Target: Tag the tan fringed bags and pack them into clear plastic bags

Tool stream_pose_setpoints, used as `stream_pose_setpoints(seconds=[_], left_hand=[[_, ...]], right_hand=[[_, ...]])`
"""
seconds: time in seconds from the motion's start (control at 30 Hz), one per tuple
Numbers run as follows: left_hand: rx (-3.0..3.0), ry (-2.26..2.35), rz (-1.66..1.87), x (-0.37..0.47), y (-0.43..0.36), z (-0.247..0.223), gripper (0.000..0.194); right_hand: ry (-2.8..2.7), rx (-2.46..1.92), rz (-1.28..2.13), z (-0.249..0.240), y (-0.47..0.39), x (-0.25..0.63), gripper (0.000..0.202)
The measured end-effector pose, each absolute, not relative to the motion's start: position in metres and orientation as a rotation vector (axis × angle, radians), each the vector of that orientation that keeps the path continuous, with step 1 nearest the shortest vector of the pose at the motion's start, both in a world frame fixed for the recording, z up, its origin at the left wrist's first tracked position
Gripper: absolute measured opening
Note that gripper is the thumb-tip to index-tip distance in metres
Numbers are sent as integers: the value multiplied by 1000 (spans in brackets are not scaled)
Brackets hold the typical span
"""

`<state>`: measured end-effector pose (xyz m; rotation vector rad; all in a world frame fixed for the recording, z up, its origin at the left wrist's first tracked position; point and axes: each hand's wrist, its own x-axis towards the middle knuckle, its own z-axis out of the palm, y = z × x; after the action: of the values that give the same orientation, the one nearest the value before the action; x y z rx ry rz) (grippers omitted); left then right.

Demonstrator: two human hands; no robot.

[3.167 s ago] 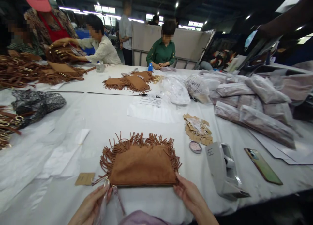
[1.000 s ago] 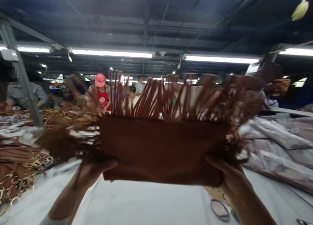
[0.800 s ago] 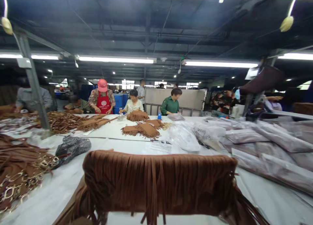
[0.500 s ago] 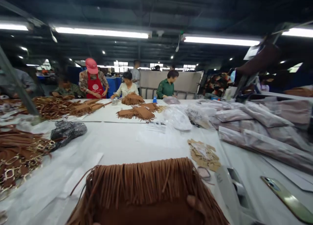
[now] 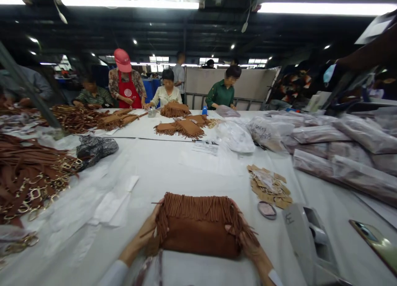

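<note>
A brown fringed bag [image 5: 200, 232] is held upright over the white table at the lower middle, its fringe hanging from the top edge and both sides. My left hand [image 5: 155, 224] grips its left end, with the fingers partly behind the fringe. Around the right end is my right hand [image 5: 246, 238], the thumb lying on the front face. A dark strap or strip [image 5: 149, 269], blurred, hangs below the bag's left corner.
Brown straps with gold clasps [image 5: 34, 178] lie left, near a black plastic bundle [image 5: 97, 149]. Tan tags [image 5: 269, 186], a grey dispenser [image 5: 310, 240], a phone [image 5: 372, 242] and wrapped packages [image 5: 359, 170] are right. Co-workers stand or sit across the table, near more fringed pieces [image 5: 182, 126].
The bag has moved down and away from the camera, so it looks smaller and both hands and forearms now show. The view has tilted downward.
</note>
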<state>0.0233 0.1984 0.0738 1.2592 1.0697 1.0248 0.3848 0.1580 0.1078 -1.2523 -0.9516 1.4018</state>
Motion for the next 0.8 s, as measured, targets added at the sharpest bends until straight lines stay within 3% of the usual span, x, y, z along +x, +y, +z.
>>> stream_pose_setpoints(seconds=[0.13, 0.23, 0.33, 0.5, 0.8], left_hand=[[1647, 1161, 1015, 27, 224, 55, 71], [1792, 1247, 976, 40, 229, 49, 66], [1786, 1426, 961, 69, 225, 51, 56], [1867, 1683, 833, 123, 205, 55, 59], [2088, 1417, 711, 126, 179, 69, 52]], right_hand=[[-1217, -1257, 1259, 98, 178, 389, 66], [-1233, -1399, 1135, 85, 189, 393, 68], [-1170, -1539, 891, 69, 194, 386, 57], [-1195, -1605, 632, 49, 189, 336, 47], [-1863, -1303, 423, 60, 170, 284, 47]])
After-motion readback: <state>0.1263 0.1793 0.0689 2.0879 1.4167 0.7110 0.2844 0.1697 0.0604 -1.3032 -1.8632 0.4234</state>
